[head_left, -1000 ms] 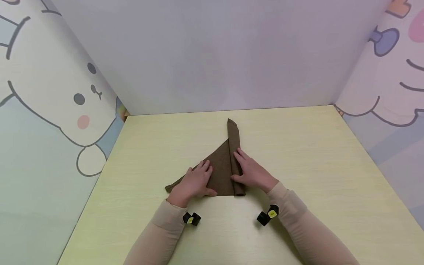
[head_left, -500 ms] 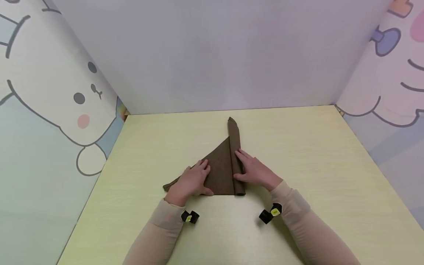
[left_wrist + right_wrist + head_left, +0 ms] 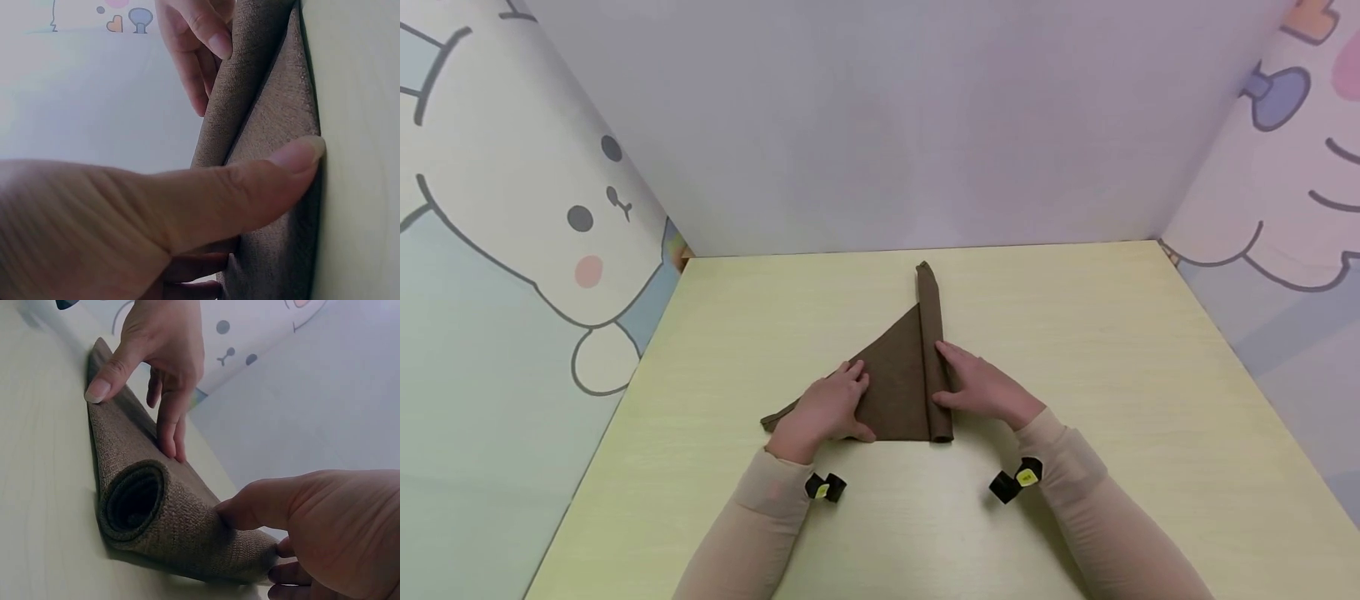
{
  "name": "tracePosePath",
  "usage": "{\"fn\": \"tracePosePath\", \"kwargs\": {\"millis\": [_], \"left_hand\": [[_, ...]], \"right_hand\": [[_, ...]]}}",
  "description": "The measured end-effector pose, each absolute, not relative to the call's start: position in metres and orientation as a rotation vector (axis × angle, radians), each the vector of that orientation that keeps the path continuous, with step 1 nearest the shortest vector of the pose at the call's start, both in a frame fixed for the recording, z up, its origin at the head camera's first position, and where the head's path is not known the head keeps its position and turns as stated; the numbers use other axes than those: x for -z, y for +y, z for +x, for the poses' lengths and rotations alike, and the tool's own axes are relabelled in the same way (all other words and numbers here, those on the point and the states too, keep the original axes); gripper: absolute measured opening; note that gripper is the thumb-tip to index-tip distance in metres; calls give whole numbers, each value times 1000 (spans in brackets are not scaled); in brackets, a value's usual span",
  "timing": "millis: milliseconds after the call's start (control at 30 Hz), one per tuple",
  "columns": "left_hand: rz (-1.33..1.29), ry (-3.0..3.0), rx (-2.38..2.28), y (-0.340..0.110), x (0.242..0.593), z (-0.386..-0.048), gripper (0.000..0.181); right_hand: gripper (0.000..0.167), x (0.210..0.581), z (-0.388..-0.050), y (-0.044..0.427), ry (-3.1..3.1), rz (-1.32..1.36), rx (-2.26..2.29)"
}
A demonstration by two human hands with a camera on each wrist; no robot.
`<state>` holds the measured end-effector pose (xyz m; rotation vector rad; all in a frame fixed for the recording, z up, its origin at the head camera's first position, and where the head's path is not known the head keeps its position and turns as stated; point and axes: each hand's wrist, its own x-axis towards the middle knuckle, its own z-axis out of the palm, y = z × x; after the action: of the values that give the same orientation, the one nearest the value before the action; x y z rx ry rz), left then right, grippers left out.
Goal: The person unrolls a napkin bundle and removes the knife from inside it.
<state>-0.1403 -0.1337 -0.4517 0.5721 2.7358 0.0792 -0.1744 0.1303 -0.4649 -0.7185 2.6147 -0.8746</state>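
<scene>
On the table [image 3: 1097, 358], cloth [image 3: 892, 387] with hollow roll [image 3: 194, 528]

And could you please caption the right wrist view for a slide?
Both hands touching partly rolled brown fabric on a pale tabletop.

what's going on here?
A person is handling a brown cloth on a pale table with both hands. It is part rolled, part flat: the roll lies along its right side, with spiral layers showing at the near end. The left hand rests on the flat part, thumb at the near edge. The right hand touches the roll with thumb and fingers.
</scene>
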Motion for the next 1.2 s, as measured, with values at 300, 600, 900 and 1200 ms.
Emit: {"fn": "tracePosePath", "kwargs": {"millis": [300,600,900,1200], "left_hand": [[533,2719,-30,-133,447,-141,100],[537,2775,-18,-128,449,-139,95],[582,2895,-3,-113,467,-138,95],[522,2857,4,-107,475,-138,100]], "right_hand": [[85,464,-176,132,2607,-721,883],[83,464,-177,134,2634,-742,847],[77,467,-170,119,2828,-868,847],[86,481,-163,104,2856,-894,706]]}}
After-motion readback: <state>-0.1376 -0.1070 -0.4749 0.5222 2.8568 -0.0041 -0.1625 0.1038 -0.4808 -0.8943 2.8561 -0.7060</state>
